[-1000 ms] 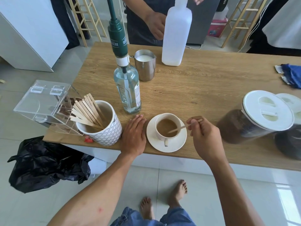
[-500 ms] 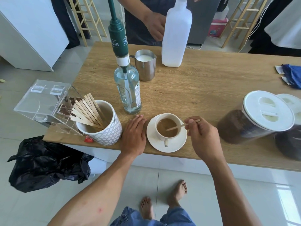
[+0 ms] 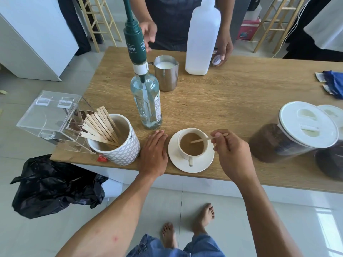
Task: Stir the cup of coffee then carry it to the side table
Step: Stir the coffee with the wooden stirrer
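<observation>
A white cup of milky coffee [image 3: 192, 145] stands on a white saucer [image 3: 204, 165] near the front edge of the wooden table [image 3: 232, 101], its handle turned toward me. My right hand [image 3: 233, 154] pinches a thin wooden stir stick [image 3: 206, 139] whose far end dips into the coffee. My left hand [image 3: 154, 154] lies flat on the table just left of the saucer, fingers together, holding nothing.
A white patterned mug of several stir sticks [image 3: 118, 143] and a clear acrylic box [image 3: 53, 117] stand at the left. A pump bottle [image 3: 144, 89], steel milk jug [image 3: 166, 73] and white plastic bottle [image 3: 202, 38] stand behind. Coffee jars [image 3: 297, 132] sit right. Another person's hands [image 3: 223, 47] are at the far edge.
My right hand has shifted the stick's tip leftward inside the cup. The other person has moved one hand to the right of the white bottle. My left hand has stayed still.
</observation>
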The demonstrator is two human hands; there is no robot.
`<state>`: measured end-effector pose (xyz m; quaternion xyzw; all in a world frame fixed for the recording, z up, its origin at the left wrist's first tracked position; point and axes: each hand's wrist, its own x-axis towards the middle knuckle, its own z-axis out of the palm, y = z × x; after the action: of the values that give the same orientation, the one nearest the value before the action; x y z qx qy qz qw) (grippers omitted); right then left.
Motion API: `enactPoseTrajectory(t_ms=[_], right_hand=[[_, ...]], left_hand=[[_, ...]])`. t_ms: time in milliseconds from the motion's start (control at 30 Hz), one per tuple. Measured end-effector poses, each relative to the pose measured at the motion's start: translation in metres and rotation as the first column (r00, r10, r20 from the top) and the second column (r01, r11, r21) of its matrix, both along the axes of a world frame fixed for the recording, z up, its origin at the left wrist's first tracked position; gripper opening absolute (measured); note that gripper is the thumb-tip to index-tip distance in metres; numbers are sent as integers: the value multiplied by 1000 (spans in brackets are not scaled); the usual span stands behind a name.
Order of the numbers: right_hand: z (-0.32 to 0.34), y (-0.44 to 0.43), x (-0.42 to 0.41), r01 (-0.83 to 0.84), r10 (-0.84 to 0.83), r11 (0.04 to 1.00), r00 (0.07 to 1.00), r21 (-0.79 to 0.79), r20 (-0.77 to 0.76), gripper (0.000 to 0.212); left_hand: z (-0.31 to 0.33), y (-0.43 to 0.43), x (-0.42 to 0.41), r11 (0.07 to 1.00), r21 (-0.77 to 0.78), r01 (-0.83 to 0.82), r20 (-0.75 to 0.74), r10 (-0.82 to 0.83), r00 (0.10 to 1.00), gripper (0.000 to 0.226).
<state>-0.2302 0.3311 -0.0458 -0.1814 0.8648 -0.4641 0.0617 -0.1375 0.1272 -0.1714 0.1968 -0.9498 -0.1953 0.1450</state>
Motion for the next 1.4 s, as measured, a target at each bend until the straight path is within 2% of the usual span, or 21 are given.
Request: enactPoseTrajectory(t_ms=[133,300,433,567,700,800,933,1067,1200,1333,1400], right_hand=[[0,4,-3,82,-82,996,997,-29,12,22],[0,3,-2,-38,38,999,999,-12,34,21],[-1,4,-5,48,-48,999,999,-24,4,20],[1,2,0,-34,35,999,999,-8,38,21],[-1,4,-4,70,-69,997,997,-46,17,21],[-3,4,-2,-6,7,1000,999,-29,37,20],[-3,6,-5,63,-62,997,998,-36,20,22],[-3,3,-1,-15,17,999,999,-42,46,20],[-2,5,-3,54,-52,997,998,-58,40,22],[-4,2,2,-29,33,998,997,-61,70,20],[-5,4,2,8,-2,998,997,-68,83,22]], left_hand=[[1,1,0,1000,2,5,4,-5,1000,50],[1,0,0,1000,7,5,-1,-5,1000,49],[0,1,0,1000,8,4,-4,-4,1000,49],[0,1,0,1000,7,2,3,-2,1000,49],[0,0,0,1000,7,5,2,-5,1000,49],[-1,0,0,1000,6,1,5,-1,1000,49],[0,1,0,1000,8,0,1,0,1000,48],[0,0,0,1000,4,-2,1,2,1000,47],[-1,-1,0,1000,0,3,1,-3,1000,47],[-1,-1,0,1000,8,7,-4,-7,1000,49],[-1,0,-1,1000,12,8,-2,-8,1000,50]])
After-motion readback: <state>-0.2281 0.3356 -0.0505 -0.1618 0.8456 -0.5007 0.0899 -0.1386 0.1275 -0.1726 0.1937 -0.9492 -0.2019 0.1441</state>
